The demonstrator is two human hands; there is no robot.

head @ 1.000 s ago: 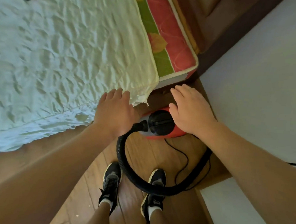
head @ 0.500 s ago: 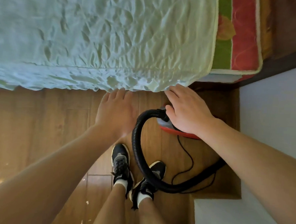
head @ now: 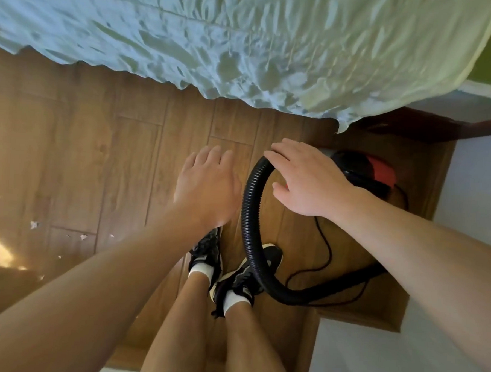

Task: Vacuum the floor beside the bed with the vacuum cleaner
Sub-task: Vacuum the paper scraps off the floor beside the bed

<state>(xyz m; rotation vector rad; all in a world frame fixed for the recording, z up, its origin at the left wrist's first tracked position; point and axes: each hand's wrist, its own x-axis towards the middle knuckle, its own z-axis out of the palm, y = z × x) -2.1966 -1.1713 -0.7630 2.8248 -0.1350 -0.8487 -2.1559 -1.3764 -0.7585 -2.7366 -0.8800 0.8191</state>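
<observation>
A red and black vacuum cleaner [head: 381, 171] sits on the wooden floor [head: 103, 155] by the bed's corner. Its black ribbed hose [head: 248, 214] arcs from the body down over my right shoe and back to the right. My right hand [head: 310, 180] hovers over the top of the hose and the cleaner's near side, fingers spread, holding nothing that I can see. My left hand [head: 207, 184] is open above the floor, just left of the hose. The bed [head: 246, 43], under a crumpled pale green sheet, fills the top.
A thin black cord [head: 325, 247] lies looped on the floor inside the hose's curve. Small white scraps [head: 34, 225] are scattered on the floor at the left, near a patch of sunlight. A white wall [head: 477, 198] closes the right side. My two feet in black shoes [head: 207, 249] stand below my hands.
The view has swung left, so the vacuum cleaner now lies further right and more floor shows. My right hand has come off the cleaner's body and is over the hose.
</observation>
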